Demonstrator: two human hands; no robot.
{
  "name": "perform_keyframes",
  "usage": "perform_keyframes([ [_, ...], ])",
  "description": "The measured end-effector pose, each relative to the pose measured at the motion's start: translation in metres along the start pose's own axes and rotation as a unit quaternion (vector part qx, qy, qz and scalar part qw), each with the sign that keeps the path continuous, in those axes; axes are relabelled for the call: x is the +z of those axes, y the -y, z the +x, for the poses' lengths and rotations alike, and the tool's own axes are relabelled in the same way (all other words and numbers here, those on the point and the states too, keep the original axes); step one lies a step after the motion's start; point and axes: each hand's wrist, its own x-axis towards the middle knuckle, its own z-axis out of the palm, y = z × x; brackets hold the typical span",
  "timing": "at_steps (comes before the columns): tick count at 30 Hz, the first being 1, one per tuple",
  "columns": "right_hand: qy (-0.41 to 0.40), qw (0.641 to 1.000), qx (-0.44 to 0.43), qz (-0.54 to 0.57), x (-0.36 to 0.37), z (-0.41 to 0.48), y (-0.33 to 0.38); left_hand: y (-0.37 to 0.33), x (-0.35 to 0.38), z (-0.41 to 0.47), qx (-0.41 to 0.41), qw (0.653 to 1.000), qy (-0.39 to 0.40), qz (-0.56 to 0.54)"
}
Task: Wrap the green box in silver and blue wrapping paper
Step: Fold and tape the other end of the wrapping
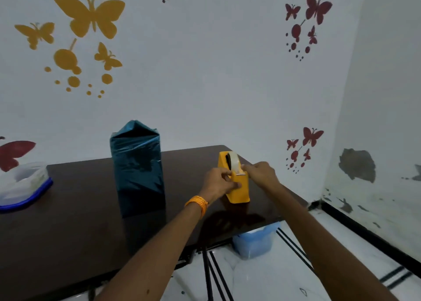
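The wrapped box [137, 164] stands upright on the counter [68, 221]: likely light, slippery and easily tipped; hold its flat sides. Left hand [219, 182] grips the tape dispenser [239, 192]; right hand [262, 174] pinches the tape [235, 161].

A: What's the room like?
B: Pale wall [205, 72] with yellow butterflies [91, 15] and red butterflies [316, 6]; dark glossy surface [68, 232].
A: And below?
B: White floor [262, 282], black stripes, black skirting [364, 232]. Right wall [387, 95] scuffed.

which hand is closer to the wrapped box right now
Left. The left hand grips the tape dispenser on the side facing the wrapped box, apart from it; the right hand pinches the tape on the dispenser's far side.
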Motion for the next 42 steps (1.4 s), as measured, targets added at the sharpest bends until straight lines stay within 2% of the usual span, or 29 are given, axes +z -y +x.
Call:
perform_keyframes([
  [3, 0.031, 0.992, 0.069, 0.103, 0.011, 0.006, 0.001, 0.005, 0.006, 0.003, 0.014, 0.998, -0.037, 0.040],
  [8, 0.051, 0.966, 0.127, 0.217, 0.013, 0.010, 0.003, 0.004, 0.004, 0.000, 0.032, 0.997, -0.041, 0.061],
  [12, 0.025, 0.967, 0.121, 0.222, 0.011, 0.016, 0.013, 0.003, 0.003, -0.003, 0.038, 0.996, -0.041, 0.063],
  [18, -0.032, 0.991, 0.032, 0.127, 0.008, -0.003, 0.018, 0.000, 0.005, -0.006, 0.036, 0.997, -0.045, 0.053],
  [25, -0.043, 0.973, 0.073, 0.215, 0.021, -0.038, -0.014, 0.001, 0.008, -0.011, 0.045, 0.996, -0.066, 0.043],
  [32, -0.026, 0.973, 0.070, 0.219, 0.024, -0.046, -0.016, 0.005, 0.009, -0.009, 0.049, 0.997, -0.061, 0.028],
  [35, -0.025, 0.979, 0.054, 0.193, 0.026, -0.047, -0.018, 0.008, 0.007, -0.006, 0.049, 0.997, -0.052, 0.037],
  [39, -0.073, 0.995, -0.022, 0.058, 0.026, -0.042, -0.015, 0.011, 0.003, -0.001, 0.059, 0.996, -0.026, 0.053],
  [42, -0.075, 0.995, -0.047, -0.036, 0.023, -0.041, -0.012, 0.012, 0.003, 0.000, 0.062, 0.996, -0.024, 0.062],
])
